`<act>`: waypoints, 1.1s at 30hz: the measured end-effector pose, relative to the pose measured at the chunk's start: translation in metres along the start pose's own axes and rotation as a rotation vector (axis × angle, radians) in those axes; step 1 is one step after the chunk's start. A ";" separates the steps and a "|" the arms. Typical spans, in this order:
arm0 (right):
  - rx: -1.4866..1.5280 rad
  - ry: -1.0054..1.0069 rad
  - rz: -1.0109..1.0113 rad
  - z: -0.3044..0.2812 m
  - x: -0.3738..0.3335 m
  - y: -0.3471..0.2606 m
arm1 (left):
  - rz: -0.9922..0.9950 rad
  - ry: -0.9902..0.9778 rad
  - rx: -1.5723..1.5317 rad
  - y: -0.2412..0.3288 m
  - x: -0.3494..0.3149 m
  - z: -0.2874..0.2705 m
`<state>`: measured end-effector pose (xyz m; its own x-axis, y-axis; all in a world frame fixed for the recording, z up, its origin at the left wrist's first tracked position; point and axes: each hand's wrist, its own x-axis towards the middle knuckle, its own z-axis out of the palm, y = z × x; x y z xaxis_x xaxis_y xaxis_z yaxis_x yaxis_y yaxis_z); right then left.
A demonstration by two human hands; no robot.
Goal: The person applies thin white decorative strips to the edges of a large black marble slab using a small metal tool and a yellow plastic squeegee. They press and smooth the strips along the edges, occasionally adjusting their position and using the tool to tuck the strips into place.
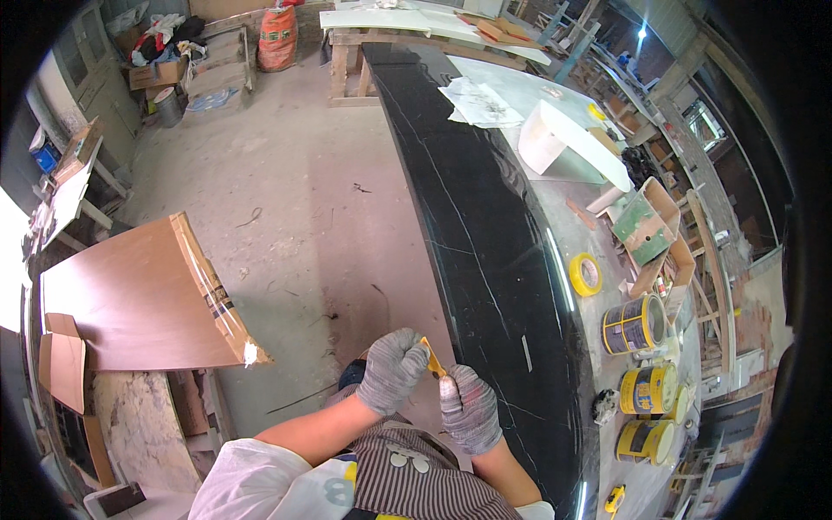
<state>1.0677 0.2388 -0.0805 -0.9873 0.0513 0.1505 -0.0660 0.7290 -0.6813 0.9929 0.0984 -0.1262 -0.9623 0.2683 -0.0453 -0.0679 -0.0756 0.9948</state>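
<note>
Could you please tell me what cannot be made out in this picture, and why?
Head view: yellow piece, full shape; left hand and right hand partly cover it.
Head view: black slab, near end; the lower edge cuts it off.
Head view: blue shape below the far lamp; too small, blurred.

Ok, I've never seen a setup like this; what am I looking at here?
There's no machine: these are a person's own gloved hands, seen from a camera on their head looking down. The wide lens bends straight edges. The left hand grips a small yellow item, too small to identify; the right hand is at its lower end. Beside them runs a long black slab with pale veins. To its right are a yellow tape roll and several cans.
</note>
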 end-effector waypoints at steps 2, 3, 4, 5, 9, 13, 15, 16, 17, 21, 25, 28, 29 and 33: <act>-0.082 -0.011 -0.005 0.000 0.000 0.005 | -0.082 -0.118 0.032 0.004 0.006 -0.006; -0.118 -0.014 -0.012 0.000 -0.001 0.007 | -0.126 -0.204 0.081 0.009 0.009 -0.014; -0.153 -0.017 -0.018 -0.001 -0.003 0.009 | -0.169 -0.292 0.131 0.011 0.011 -0.020; -0.186 -0.089 -0.018 -0.003 -0.003 0.008 | -0.160 -0.333 0.133 0.007 0.011 -0.024; -0.253 -0.275 -0.035 -0.009 -0.001 -0.005 | -0.105 -0.412 0.250 -0.003 0.009 -0.039; -0.241 -0.312 -0.013 -0.011 -0.007 -0.010 | -0.027 -0.384 0.419 0.000 0.001 -0.037; -0.231 -0.329 0.014 -0.011 -0.010 -0.010 | 0.086 -0.362 0.435 -0.003 -0.003 -0.037; -0.225 -0.341 0.028 -0.010 -0.010 -0.011 | 0.103 -0.371 0.485 -0.002 -0.004 -0.039; -0.220 -0.336 0.032 -0.009 -0.011 -0.011 | 0.120 -0.381 0.535 0.002 -0.004 -0.040; -0.160 -0.328 0.031 -0.015 -0.016 -0.014 | 0.387 -0.379 0.907 -0.005 0.007 -0.054; 0.015 -0.177 0.044 -0.018 -0.033 0.000 | -0.121 -0.235 0.747 -0.037 0.025 -0.090; 0.084 -0.194 0.075 -0.013 -0.038 0.009 | 0.057 -0.132 0.451 -0.061 0.009 -0.083; 0.119 -0.182 0.067 -0.010 -0.038 0.013 | -0.007 -0.189 0.455 -0.051 0.008 -0.079; 0.059 -0.145 -0.037 -0.003 -0.046 0.023 | -0.169 -0.367 0.237 -0.028 -0.004 -0.072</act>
<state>1.1121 0.2555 -0.1007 -0.9943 -0.0771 0.0741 -0.1069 0.6870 -0.7187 0.9794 0.0305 -0.1600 -0.7833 0.5831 -0.2155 -0.1124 0.2082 0.9716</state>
